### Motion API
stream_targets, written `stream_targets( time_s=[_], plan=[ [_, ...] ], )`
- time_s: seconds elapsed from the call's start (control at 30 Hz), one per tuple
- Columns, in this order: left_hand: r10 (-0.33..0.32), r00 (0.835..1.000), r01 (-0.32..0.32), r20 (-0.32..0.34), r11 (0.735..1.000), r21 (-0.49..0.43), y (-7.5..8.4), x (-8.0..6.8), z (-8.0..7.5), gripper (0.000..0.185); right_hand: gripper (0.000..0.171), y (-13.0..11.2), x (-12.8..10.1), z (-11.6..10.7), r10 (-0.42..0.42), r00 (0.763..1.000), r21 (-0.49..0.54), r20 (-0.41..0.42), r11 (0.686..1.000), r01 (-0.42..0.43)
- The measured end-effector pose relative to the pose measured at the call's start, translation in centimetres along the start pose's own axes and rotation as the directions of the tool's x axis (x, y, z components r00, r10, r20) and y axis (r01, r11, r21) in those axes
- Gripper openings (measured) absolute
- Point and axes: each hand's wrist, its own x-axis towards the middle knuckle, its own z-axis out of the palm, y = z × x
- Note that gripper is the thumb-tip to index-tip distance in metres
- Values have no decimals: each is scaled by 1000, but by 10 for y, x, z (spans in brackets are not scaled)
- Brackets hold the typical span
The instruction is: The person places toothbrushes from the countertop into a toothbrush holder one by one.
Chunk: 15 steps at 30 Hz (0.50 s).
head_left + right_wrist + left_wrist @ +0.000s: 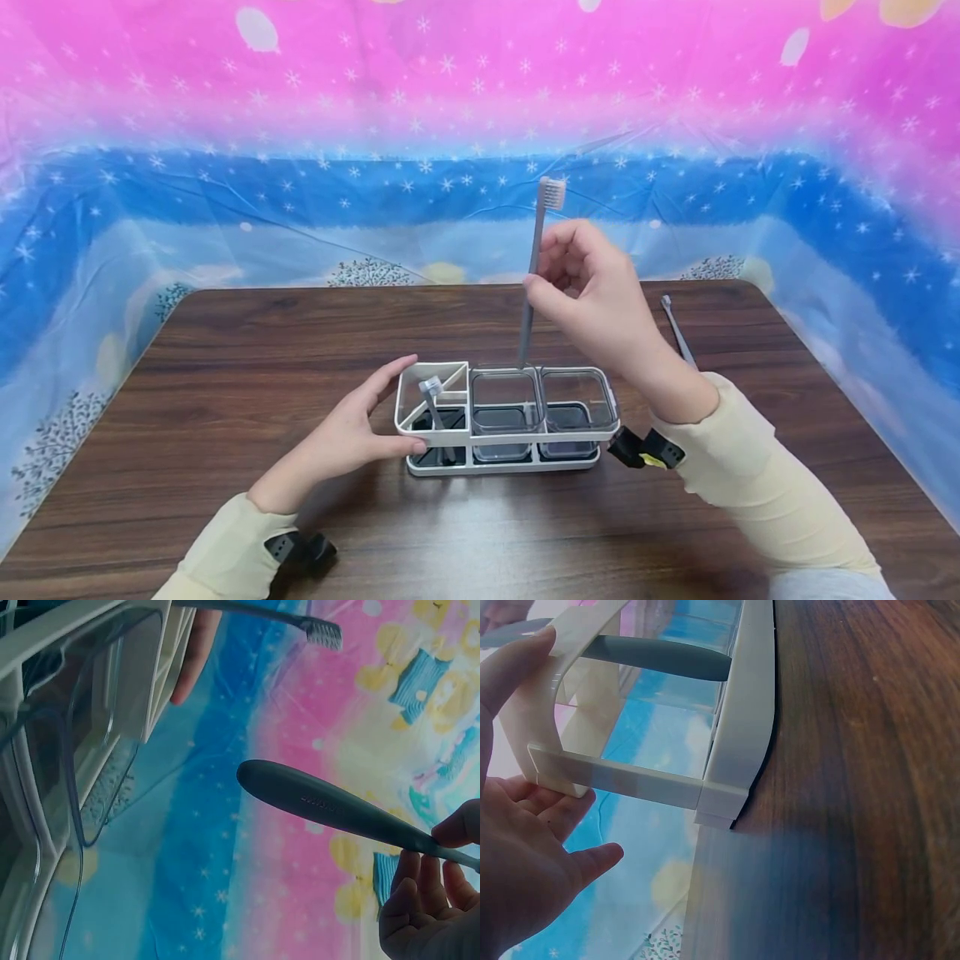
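Observation:
My right hand [592, 292] pinches a grey toothbrush [537, 242] between thumb and fingers, bristles up. Its rounded handle end [262, 776] points down near the rear rim of a white toothbrush holder [517, 438], and shows apart from the holder in the right wrist view. With thumb in front and fingers behind, my left hand [348, 433] grips the holder's left end. A second toothbrush [432, 392] leans in the divided left section, its handle [667, 660] seen through the open side in the left wrist view. Two clear cups sit in the holder's other places.
On the dark wooden table [262, 358] a third grey toothbrush [677, 332] lies at the right, its lower part hidden behind my right forearm. A pink and blue patterned cloth [450, 183] hangs around the table's back and sides.

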Motion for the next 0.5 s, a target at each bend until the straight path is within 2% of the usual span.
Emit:
stream_targets(
  time_s=[0.2, 0.5],
  plan=[
    [4, 1000, -4, 0, 1000, -2, 1, 0, 0, 92, 21, -4, -3, 16, -45, 998, 82, 35, 996, 42],
    [18, 1000, -18, -2, 1000, -21, 1, 1, 0, 91, 18, -1, -10, 40, -47, 991, 63, 128, 997, 39]
  ],
)
